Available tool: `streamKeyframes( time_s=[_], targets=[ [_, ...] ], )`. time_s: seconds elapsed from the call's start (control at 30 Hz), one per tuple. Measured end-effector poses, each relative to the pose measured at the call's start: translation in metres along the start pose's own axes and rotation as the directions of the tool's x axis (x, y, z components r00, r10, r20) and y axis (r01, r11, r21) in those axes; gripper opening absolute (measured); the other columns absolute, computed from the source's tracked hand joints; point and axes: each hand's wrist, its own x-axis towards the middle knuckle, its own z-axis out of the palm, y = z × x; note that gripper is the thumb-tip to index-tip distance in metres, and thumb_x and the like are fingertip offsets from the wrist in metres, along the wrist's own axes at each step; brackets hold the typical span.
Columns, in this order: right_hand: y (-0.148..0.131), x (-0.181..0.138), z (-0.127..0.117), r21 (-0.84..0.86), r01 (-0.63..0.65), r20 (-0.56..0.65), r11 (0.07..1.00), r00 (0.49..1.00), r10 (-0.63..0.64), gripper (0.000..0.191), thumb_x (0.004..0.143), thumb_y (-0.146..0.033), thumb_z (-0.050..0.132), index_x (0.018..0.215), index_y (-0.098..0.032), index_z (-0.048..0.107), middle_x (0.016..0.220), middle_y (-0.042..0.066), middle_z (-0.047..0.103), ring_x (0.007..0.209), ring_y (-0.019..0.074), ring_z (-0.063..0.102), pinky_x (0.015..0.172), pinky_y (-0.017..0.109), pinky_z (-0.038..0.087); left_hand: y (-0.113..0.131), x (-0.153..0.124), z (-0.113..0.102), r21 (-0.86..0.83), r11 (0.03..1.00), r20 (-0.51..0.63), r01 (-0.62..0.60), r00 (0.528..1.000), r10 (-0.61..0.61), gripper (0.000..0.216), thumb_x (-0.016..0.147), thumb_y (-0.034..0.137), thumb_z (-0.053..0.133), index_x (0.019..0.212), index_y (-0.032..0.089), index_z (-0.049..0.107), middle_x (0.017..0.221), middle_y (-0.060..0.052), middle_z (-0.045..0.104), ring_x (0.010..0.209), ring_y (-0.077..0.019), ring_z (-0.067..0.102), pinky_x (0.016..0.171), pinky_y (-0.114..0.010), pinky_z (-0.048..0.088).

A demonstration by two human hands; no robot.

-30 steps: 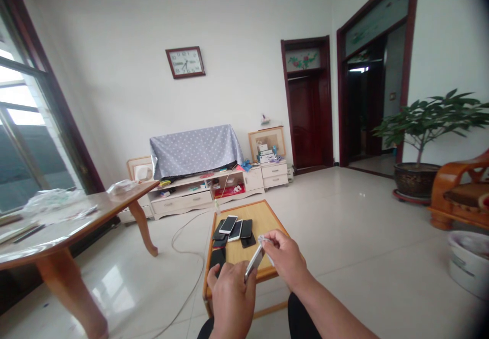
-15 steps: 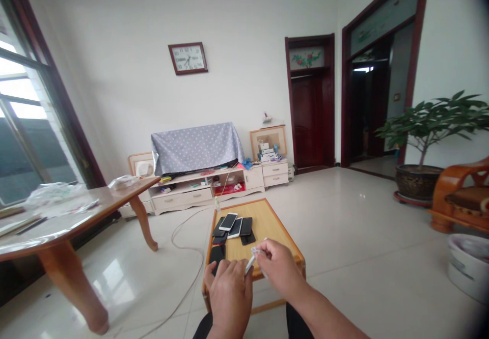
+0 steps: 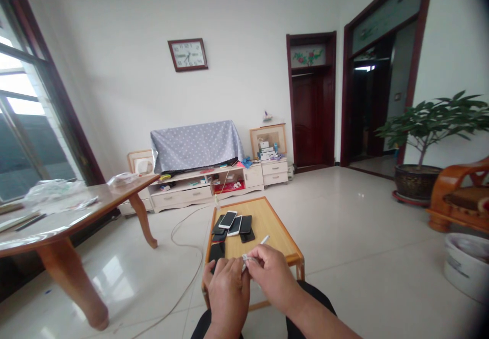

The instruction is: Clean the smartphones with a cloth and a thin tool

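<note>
Both my hands meet low in the middle, over the near edge of a small wooden table [image 3: 272,223]. My left hand [image 3: 227,289] is closed around a slim white phone [image 3: 264,239], which is seen edge-on with its tip sticking out past my right fingers. My right hand [image 3: 270,278] pinches a small crumpled white wipe [image 3: 246,260] against the phone. On the table's far left lies a pile of several phones [image 3: 234,225], some white and some black. One black phone [image 3: 217,251] lies apart, just beyond my left hand.
A larger wooden table [image 3: 57,227] with plastic wrap stands at the left. A white cable [image 3: 183,247] curls over the tiled floor to a low TV cabinet [image 3: 198,189]. At the right are a potted plant [image 3: 418,181], a wooden chair [image 3: 458,199] and a white basin [image 3: 466,265].
My hands have dropped lower and drawn together. The phone, once upright between them, now lies flatter, mostly hidden behind my right hand. The view has tilted up slightly.
</note>
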Motion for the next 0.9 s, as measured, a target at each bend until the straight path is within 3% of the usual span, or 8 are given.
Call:
streamKeyframes(
  time_s=[0.2, 0.3, 0.5, 0.7, 0.9],
  targets=[
    [0.025, 0.027, -0.028, 0.001, -0.159, -0.157, 0.987, 0.975, 0.157, 0.027, 0.089, -0.04, 0.06, 0.077, -0.019, 0.07, 0.062, -0.001, 0.063, 0.059, 0.0157, 0.054, 0.055, 0.025, 0.038, -0.005, -0.003, -0.002, -0.042, 0.999, -0.024, 0.011, 1.0, -0.012, 0.015, 0.095, 0.033, 0.057, 0.092, 0.032, 0.071, 0.078, 0.002, 0.071, 0.085, -0.021, 0.061, 0.098, -0.044, 0.028],
    [0.025, 0.022, -0.025, -0.032, -0.118, -0.18, 0.992, 0.977, 0.111, 0.028, 0.091, -0.041, 0.059, 0.077, -0.02, 0.07, 0.067, 0.001, 0.066, 0.064, 0.0172, 0.058, 0.059, 0.025, 0.041, -0.004, -0.004, 0.001, -0.041, 0.999, -0.018, 0.02, 1.0, -0.021, 0.016, 0.095, 0.033, 0.056, 0.091, 0.032, 0.071, 0.078, 0.002, 0.071, 0.084, -0.0208, 0.061, 0.096, -0.043, 0.029],
    [0.001, -0.007, -0.001, 0.016, 0.104, -0.01, 0.994, 0.995, -0.104, 0.024, 0.096, -0.034, 0.055, 0.087, -0.023, 0.074, 0.085, 0.003, 0.073, 0.08, 0.0177, 0.066, 0.075, 0.025, 0.048, 0.0, -0.004, 0.002, -0.042, 0.999, 0.002, 0.017, 1.0, -0.017, 0.019, 0.094, 0.027, 0.054, 0.091, 0.03, 0.072, 0.08, 0.001, 0.072, 0.086, -0.0211, 0.061, 0.096, -0.042, 0.03],
    [0.018, 0.012, -0.016, -0.042, -0.046, -0.191, 0.998, 0.981, 0.037, 0.03, 0.098, -0.039, 0.054, 0.084, -0.02, 0.072, 0.076, 0.003, 0.07, 0.071, 0.0188, 0.063, 0.066, 0.027, 0.047, 0.002, -0.005, 0.001, -0.07, 0.997, 0.009, 0.042, 0.999, -0.041, 0.018, 0.096, 0.033, 0.055, 0.092, 0.032, 0.072, 0.081, 0.002, 0.072, 0.086, -0.0208, 0.061, 0.097, -0.043, 0.029],
    [0.002, -0.019, 0.006, 0.01, 0.152, 0.03, 0.988, 0.988, -0.152, 0.029, 0.101, -0.035, 0.048, 0.107, -0.023, 0.074, 0.1, 0.006, 0.074, 0.095, 0.0205, 0.068, 0.086, 0.029, 0.051, -0.002, -0.007, 0.013, -0.075, 0.996, 0.023, 0.048, 0.999, -0.046, 0.021, 0.093, 0.023, 0.054, 0.079, 0.026, 0.069, 0.074, 0.001, 0.07, 0.081, -0.0201, 0.061, 0.093, -0.041, 0.032]
  ],
)
